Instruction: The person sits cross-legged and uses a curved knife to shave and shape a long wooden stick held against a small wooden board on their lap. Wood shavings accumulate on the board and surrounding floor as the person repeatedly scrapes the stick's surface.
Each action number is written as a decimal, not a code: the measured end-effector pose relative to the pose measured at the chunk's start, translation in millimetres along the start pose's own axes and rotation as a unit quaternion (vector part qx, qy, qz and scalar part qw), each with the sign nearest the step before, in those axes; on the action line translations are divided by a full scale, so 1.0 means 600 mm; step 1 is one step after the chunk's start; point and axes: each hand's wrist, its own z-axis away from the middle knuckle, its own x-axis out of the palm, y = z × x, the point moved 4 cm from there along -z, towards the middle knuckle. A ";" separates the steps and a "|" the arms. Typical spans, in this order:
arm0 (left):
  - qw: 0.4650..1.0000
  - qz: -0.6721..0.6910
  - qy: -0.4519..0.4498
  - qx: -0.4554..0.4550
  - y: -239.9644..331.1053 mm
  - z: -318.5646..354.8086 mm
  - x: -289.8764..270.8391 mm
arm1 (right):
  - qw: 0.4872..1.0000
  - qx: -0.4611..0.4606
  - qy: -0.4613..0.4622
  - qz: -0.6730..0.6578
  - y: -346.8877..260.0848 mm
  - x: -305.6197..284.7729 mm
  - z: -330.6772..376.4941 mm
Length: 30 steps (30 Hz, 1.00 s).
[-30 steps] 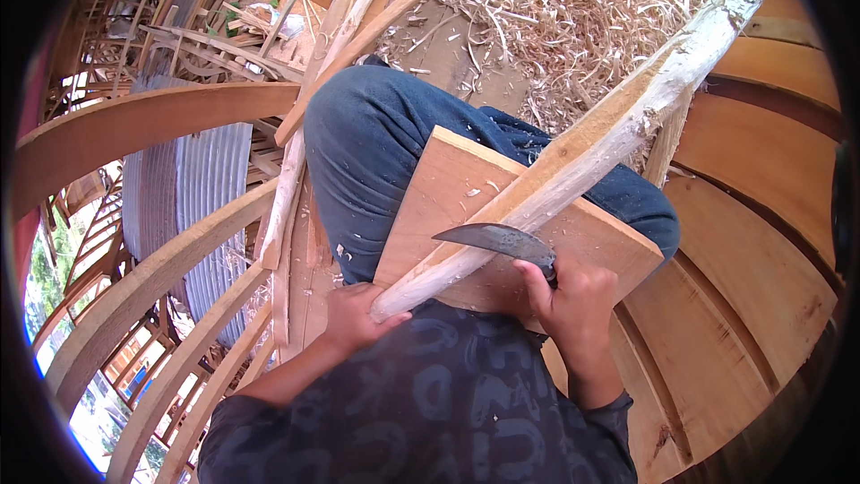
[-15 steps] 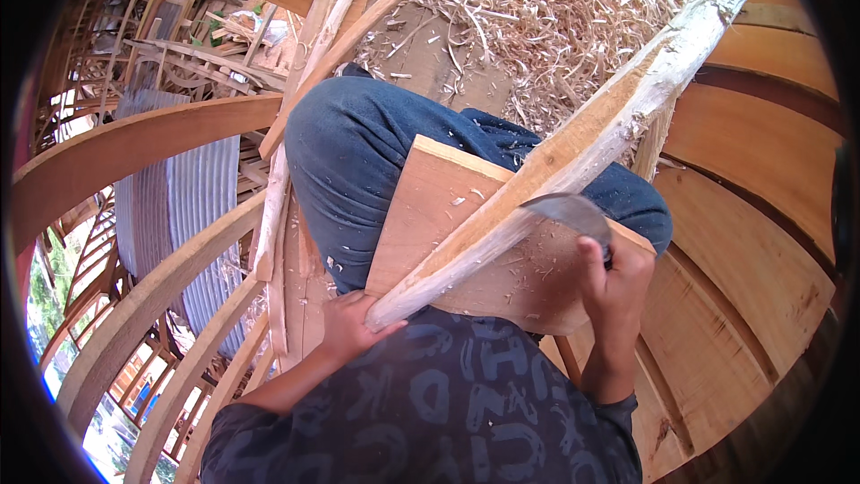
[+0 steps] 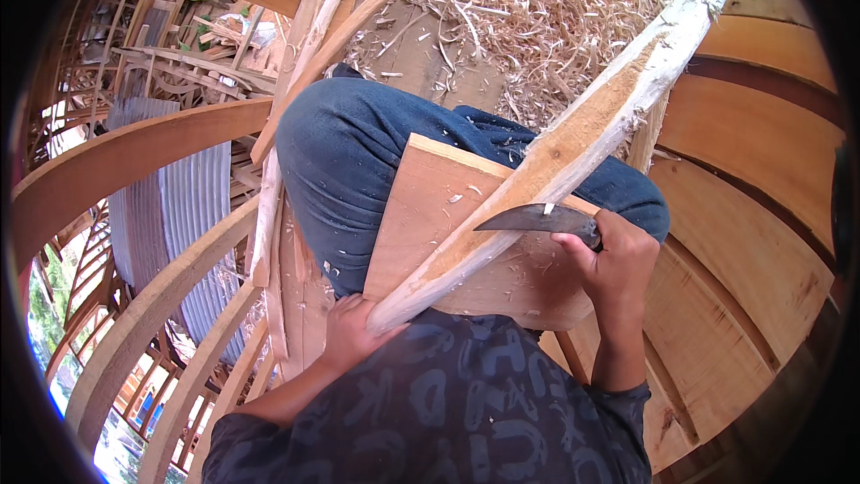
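Wooden pole (image 3: 573, 139) running diagonally from lower centre to upper right of the frame, lying across a board (image 3: 448, 215) on the knee. Left hand (image 3: 351, 332) is gripping its lower end; right hand (image 3: 616, 269) is clenching a knife (image 3: 530, 218), blade pointing left against the pole.

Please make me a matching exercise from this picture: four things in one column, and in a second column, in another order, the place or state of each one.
Things:
1. knife
2. long wooden pole
3. flat board
4. wood shavings

Places or states:
A. heaped on the ground beyond the knees
B. lying on the lap under the pole
C. gripped in the right hand, blade against the pole
D. near end held by the left hand

Pairs: 1-C, 2-D, 3-B, 4-A
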 end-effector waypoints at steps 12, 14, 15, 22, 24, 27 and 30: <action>1.000 0.015 -0.020 -0.011 -0.025 0.010 0.017 | 0.973 0.149 0.054 -0.165 0.025 -0.031 0.019; 1.000 0.015 -0.022 0.001 -0.039 0.013 0.019 | 0.991 0.074 0.002 -0.111 -0.006 -0.008 0.025; 0.999 0.026 -0.019 -0.006 -0.032 0.010 0.014 | 0.992 0.067 -0.010 -0.103 -0.007 0.003 0.016; 0.999 0.039 0.007 -0.005 -0.006 0.001 0.007 | 0.991 0.121 0.053 -0.035 0.068 -0.006 -0.021; 0.999 0.036 0.003 -0.007 -0.010 0.002 0.007 | 0.977 0.194 0.071 -0.046 0.109 -0.015 -0.018; 0.999 0.034 -0.002 -0.006 -0.020 0.006 0.010 | 0.956 0.270 0.086 -0.072 0.141 -0.022 -0.008; 0.999 0.035 0.000 -0.001 -0.025 0.006 0.016 | 0.940 0.304 0.097 -0.120 0.138 -0.036 0.005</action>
